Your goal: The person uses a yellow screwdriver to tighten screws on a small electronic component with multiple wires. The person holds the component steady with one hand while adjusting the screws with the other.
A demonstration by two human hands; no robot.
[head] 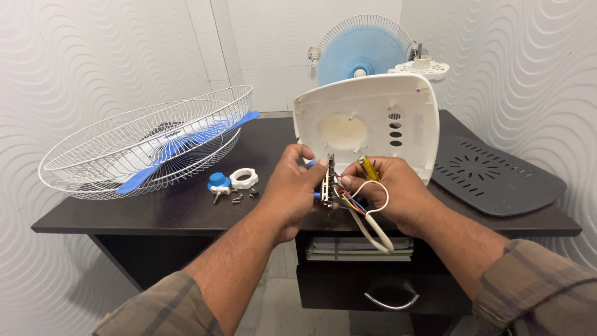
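Both your hands meet at the centre of the frame, right over the front edge of the dark desk [186, 214]. Your left hand [292, 190] is pinched around a small switch assembly [328, 183] with blue push-buttons, thumb on top, fingers curled beneath. Your right hand [388, 190] grips the other side of that same part, and a yellow-handled tool [369, 168] sits tucked between its fingers, tip pointing up. Coloured wires [349, 202] fan out from the assembly between your hands, and a white cable [373, 227] loops down below your right palm.

Just behind your knuckles, the white fan base cover [373, 112] stands tilted on edge on the desk. To the right lies a dark grey vented base plate [497, 177], overhanging the desk edge. At left, a white wire fan guard [143, 146] cradles a blue fan blade [186, 146]. Between guard and your left hand: a blue cap nut [218, 181], a white ring nut [244, 178] and a few loose screws [239, 198]. At upper centre, a second fan [360, 50] stands by the wall.
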